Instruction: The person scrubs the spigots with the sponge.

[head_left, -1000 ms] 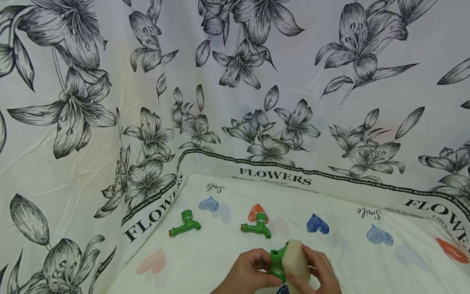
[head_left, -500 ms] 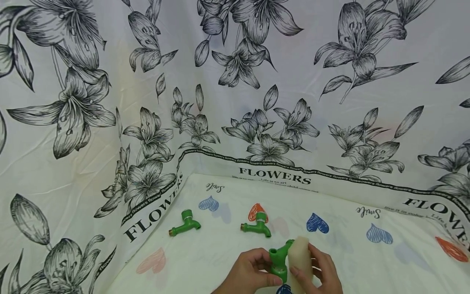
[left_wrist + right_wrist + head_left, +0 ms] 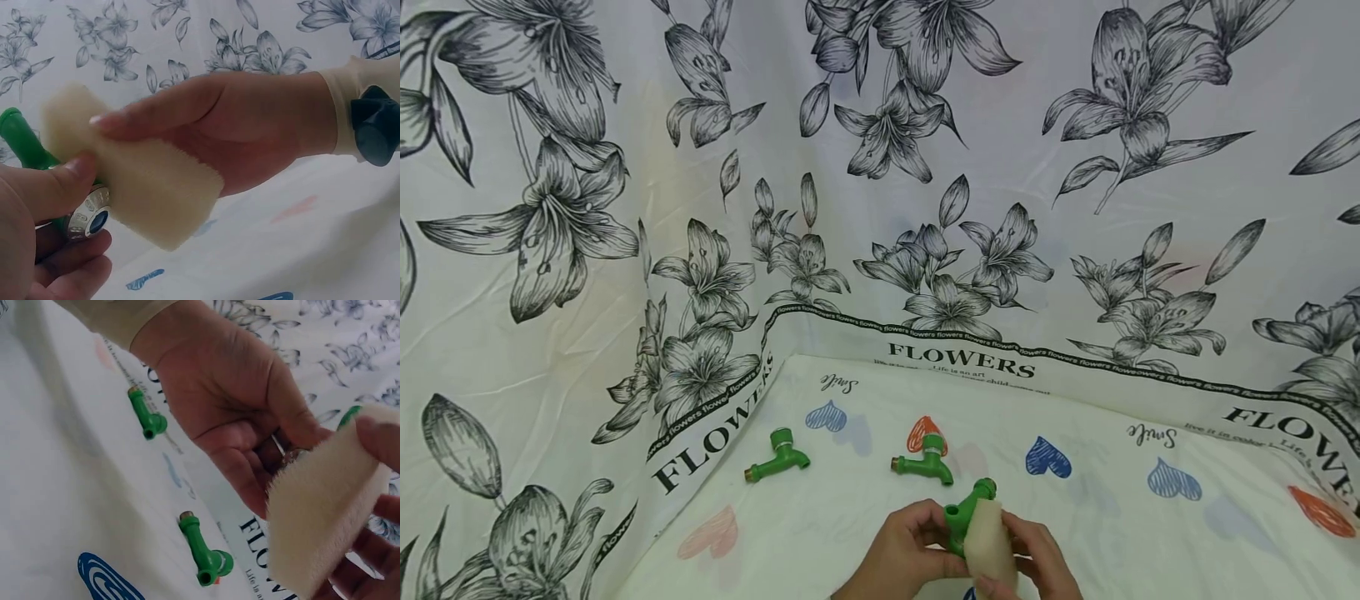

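In the head view my left hand (image 3: 898,552) grips a green tap (image 3: 957,518) near the bottom of the picture, tilted, with one open end facing up. My right hand (image 3: 1043,560) holds a cream-coloured sponge (image 3: 990,546) between thumb and fingers, laid along the tap's right side and overlapping its lower part. From the left wrist, the tap's silvery cap with a dark blue centre (image 3: 97,220) shows between the left fingers, beside the sponge's long face. In the right wrist view the sponge (image 3: 331,506) hides most of the tap.
Two more green taps lie on the white cloth with printed hearts: one tap (image 3: 781,458) at the left, another tap (image 3: 925,462) just beyond the hands. Flower-printed curtains (image 3: 955,250) stand behind and to the left.
The sponge shifted right along the tap, then came back left and toward me, baring the tap's far threaded end. The left hand stays near its place, still gripping the tap.
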Demonstrator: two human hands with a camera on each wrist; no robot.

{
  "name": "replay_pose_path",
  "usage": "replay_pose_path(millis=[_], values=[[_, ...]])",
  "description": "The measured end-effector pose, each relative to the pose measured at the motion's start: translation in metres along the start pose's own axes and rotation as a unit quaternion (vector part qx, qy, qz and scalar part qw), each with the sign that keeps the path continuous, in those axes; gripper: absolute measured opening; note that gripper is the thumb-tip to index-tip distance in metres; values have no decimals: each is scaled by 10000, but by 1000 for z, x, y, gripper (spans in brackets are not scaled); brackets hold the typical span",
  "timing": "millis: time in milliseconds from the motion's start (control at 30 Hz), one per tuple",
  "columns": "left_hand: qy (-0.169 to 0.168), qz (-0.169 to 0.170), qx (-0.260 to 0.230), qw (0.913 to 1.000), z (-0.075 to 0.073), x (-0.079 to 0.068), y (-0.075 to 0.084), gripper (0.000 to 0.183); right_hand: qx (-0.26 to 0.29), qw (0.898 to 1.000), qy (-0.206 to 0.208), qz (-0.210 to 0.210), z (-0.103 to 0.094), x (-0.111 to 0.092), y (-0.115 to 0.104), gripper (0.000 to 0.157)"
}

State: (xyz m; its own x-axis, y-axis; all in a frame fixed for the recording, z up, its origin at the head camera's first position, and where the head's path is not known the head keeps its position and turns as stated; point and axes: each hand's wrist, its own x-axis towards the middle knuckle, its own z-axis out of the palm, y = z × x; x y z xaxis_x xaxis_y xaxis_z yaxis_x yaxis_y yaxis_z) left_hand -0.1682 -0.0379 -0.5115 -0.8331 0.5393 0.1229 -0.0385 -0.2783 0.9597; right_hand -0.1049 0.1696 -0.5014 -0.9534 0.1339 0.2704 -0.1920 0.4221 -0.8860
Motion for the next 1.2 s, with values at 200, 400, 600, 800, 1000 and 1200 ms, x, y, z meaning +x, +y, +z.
replay_pose_path(millis=[200,400,600,800,1000,1200], values=[[104,43,-108,9999,-2,-1,3,36,302,9989,-195,-297,1,-5,-5,67],[160,-109,-424,9989,2,-3,5,38,256,9986,-130,-434,2,-4,-4,69],[400,-143,-446,9981,6,-4,3,36,293,9982,-113,-505,5,-4,3,70],[161,55,-401,9990,4,-3,4,41,315,9993,-204,3,4,2,8,65],[-150,206,-270,9993,3,-3,4,40,493,9956,-419,672,-2,11,14,64],[-216,328,6,9992,3,-3,0,39,614,9940,-477,768,-2,12,19,61]])
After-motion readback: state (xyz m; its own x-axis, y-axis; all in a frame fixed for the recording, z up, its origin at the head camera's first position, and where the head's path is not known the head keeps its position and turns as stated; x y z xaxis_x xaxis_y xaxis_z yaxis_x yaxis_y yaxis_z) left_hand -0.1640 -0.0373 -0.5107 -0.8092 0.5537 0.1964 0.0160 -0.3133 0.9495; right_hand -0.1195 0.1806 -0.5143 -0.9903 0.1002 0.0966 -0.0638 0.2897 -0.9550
